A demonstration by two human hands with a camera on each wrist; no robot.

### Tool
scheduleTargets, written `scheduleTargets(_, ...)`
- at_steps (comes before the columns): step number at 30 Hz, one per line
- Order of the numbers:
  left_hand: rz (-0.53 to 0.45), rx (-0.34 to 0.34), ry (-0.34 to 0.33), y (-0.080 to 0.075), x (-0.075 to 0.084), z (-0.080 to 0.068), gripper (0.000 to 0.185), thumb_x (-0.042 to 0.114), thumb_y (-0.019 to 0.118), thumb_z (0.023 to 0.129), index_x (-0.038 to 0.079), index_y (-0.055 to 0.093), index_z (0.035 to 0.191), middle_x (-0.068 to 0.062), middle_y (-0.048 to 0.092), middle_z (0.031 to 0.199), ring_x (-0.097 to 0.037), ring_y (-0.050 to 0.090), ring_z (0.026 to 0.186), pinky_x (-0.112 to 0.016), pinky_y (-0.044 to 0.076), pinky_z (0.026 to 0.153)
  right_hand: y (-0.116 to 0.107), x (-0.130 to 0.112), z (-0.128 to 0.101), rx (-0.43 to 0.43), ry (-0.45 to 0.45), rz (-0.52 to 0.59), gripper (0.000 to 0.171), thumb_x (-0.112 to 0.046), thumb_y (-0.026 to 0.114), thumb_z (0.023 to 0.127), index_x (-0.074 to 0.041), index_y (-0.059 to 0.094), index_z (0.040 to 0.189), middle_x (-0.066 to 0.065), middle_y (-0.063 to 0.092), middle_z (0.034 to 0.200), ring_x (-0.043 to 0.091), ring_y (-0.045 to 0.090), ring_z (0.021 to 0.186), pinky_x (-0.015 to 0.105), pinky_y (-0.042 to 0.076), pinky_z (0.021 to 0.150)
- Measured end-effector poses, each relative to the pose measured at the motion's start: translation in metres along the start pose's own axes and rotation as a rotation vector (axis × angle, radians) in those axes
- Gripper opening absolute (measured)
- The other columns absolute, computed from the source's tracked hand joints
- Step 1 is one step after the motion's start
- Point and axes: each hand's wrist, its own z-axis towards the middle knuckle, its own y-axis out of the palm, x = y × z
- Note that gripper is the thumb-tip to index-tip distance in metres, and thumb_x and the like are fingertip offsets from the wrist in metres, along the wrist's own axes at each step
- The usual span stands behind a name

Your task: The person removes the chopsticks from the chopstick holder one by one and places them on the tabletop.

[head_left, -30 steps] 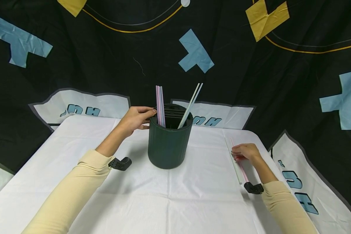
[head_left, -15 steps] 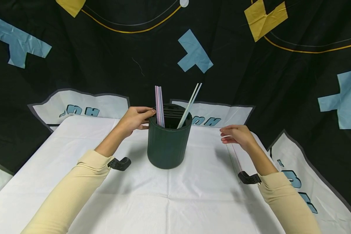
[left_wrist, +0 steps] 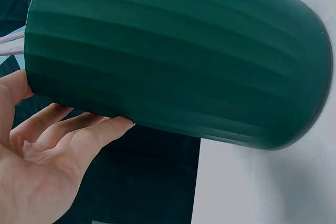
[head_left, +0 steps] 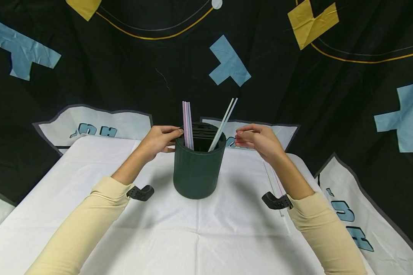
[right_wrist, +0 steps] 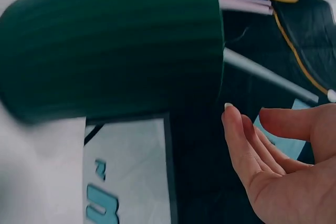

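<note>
A dark green ribbed container [head_left: 199, 173] stands upright on the white-covered table, with a slotted black insert [head_left: 206, 130] in its top. Several pink and lilac straws [head_left: 187, 126] rise from its left side. Pale green and pale blue straws [head_left: 223, 124] lean out at the right. My left hand [head_left: 160, 139] rests its fingertips on the container's left side, thumb at the rim [left_wrist: 27, 80]. Just right of the container, my right hand [head_left: 256, 139] hovers with loosely bent fingers and nothing between them; in the right wrist view its fingertips [right_wrist: 231, 116] are apart from the container.
A thin pale green straw [head_left: 269, 177] and a pink straw [head_left: 279, 183] lie on the table [head_left: 179, 244] at the right, partly behind my right wrist. Behind the table hangs a black cloth [head_left: 141, 76] with blue and yellow shapes.
My right hand has left the straws lying at the right, risen and moved left towards the container. The left hand and container have stayed in place.
</note>
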Motion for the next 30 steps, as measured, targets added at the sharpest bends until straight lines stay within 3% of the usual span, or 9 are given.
scheduleTargets(14,-0.006,0.007,0.004,0.001,0.0,0.0,0.042,0.025,0.061,0.103,0.001,0.06,0.137,-0.02,0.064,0.134,-0.036,0.066,0.121,-0.047,0.061,0.089,0.033,-0.016,0.007,-0.046,-0.046,0.088,0.026,-0.006,0.062,0.099,0.005,0.059,0.122,0.014,0.064,0.118,0.018,0.074,0.095,0.032,0.059,0.093)
scheduleTargets(18,-0.005,0.009,0.002,0.001,-0.001,0.0,0.042,0.025,0.061,0.103,0.001,0.06,0.137,-0.02,0.065,0.133,-0.036,0.067,0.12,-0.047,0.061,0.089,0.038,-0.015,0.008,-0.03,-0.047,0.09,0.021,-0.005,0.063,0.098,0.003,0.059,0.118,0.012,0.066,0.116,0.017,0.073,0.093,0.031,0.059,0.094)
scheduleTargets(25,-0.003,0.01,0.001,0.001,0.0,-0.001,0.041,0.025,0.061,0.103,0.001,0.061,0.137,-0.02,0.065,0.132,-0.036,0.066,0.12,-0.046,0.061,0.089,0.045,-0.011,0.008,0.039,-0.065,-0.012,0.021,-0.013,0.068,0.096,-0.001,0.064,0.112,0.007,0.069,0.111,0.016,0.073,0.091,0.036,0.056,0.102)
scheduleTargets(30,-0.002,0.007,0.007,0.0,-0.001,-0.001,0.041,0.025,0.061,0.103,0.001,0.061,0.136,-0.02,0.065,0.132,-0.036,0.067,0.12,-0.047,0.06,0.089,0.045,-0.012,0.008,0.075,-0.073,0.007,0.021,-0.012,0.068,0.096,-0.002,0.063,0.113,0.009,0.073,0.106,0.016,0.074,0.086,0.032,0.059,0.095)
